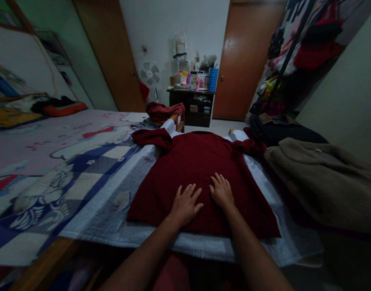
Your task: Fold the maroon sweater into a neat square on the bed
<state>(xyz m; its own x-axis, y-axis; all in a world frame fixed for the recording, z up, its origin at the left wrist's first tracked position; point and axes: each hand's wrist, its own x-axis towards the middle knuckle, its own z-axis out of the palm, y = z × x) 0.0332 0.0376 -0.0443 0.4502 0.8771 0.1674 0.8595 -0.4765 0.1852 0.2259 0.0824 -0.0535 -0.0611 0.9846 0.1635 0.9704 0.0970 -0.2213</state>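
A dark red long-sleeved top [200,157] lies spread out in front of me, its hem towards me and its neckline at the far end. Its left sleeve [153,137] is bent out to the side, and the other sleeve reaches right towards the piled clothes. My left hand [186,205] rests on the lower middle of the fabric, fingers spread. Just right of it and slightly farther off, my right hand [222,191] also lies on the top with its fingers stretched out. Under the garment is a white cloth [112,220] covering the surface.
Patterned bedding [82,157] extends along the left. A brown coat [321,178] and dark clothing [288,129] are heaped on the right. Beyond the top sit a reddish bundled cloth [164,112], a standing fan [150,74] and a dark cabinet [191,115].
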